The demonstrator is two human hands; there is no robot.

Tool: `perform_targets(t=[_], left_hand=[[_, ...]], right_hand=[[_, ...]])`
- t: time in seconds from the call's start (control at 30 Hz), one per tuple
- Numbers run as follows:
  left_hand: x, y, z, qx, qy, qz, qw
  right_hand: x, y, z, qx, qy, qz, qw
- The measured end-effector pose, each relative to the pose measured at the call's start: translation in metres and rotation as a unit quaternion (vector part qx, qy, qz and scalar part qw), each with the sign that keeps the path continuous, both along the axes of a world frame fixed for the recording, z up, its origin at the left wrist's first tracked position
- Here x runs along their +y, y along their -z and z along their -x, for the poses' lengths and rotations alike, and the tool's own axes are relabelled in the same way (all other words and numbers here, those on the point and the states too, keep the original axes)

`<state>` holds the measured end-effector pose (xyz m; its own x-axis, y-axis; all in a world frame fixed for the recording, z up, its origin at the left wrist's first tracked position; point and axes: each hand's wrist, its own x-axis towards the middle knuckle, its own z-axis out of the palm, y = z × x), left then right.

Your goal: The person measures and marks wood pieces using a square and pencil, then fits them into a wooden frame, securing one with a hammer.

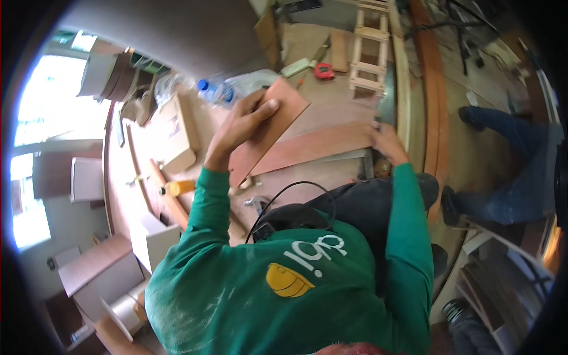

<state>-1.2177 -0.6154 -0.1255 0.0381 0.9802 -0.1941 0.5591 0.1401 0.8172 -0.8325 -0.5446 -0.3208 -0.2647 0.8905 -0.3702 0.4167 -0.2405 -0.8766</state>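
Observation:
My left hand (245, 123) grips a reddish-brown board (284, 97), tilted up along its length, with my thumb pressed on its face. My right hand (384, 142) is closed on the right end of a longer, flat board (313, 145) of similar colour, which runs leftward under the first one. Beneath that lies a thin grey strip (337, 156). A metal tool (255, 202) and a looping black cable (299, 183) are near my lap. Beyond my hands lie a red tape measure (324, 71) and a pale wooden ladder-like frame (368, 47).
A blue-capped water bottle (220, 93), cardboard box (176, 133) and yellow bottle (180, 188) are at left. Long timbers (431, 89) run along the right. Another person's jeans-clad legs (503, 195) are beside them. White panels (152, 239) stand at lower left; another shoe (458, 313) shows lower right.

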Motion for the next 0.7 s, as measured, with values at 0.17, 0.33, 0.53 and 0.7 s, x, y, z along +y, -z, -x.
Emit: perform_targets(t=[0.17, 0.33, 0.53, 0.7], left_hand=[[0.001, 0.024, -0.018, 0.013, 0.048, 0.03, 0.998], [-0.009, 0.041, -0.075, 0.133, 0.112, -0.057, 0.983], [0.024, 0.042, -0.143, 0.051, 0.115, -0.058, 0.99], [0.066, 0.045, -0.204, -0.023, 0.129, -0.064, 0.989]], right_hand=[[0.001, 0.026, 0.072, -0.191, -0.017, -0.185, 0.964], [0.003, -0.019, 0.05, -0.142, 0.104, -0.117, 0.977], [-0.068, -0.113, -0.025, 0.093, 0.106, 0.02, 0.99], [-0.111, -0.09, -0.003, 0.307, 0.191, 0.117, 0.925]])
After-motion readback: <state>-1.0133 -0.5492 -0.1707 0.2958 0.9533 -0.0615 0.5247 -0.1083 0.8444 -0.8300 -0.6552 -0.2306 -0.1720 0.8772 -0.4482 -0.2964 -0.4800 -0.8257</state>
